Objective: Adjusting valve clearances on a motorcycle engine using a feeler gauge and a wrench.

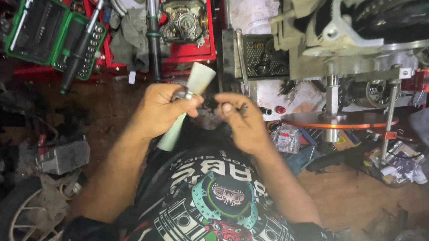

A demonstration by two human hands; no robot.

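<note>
Gripping a pale green tube point(192, 91) with a metal ring at mid-scene, the left hand point(162, 107) steadied it while the right hand point(240, 118) pinched a small dark part point(242, 107) beside it, near the green socket case point(49, 31).

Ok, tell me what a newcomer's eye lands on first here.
First, the two hands at centre: the left hand grips a pale green tube with a metal ring, and the right hand pinches a small dark part beside it. Then the open green socket case at upper left, and the orange disc on a stand at right.
</note>
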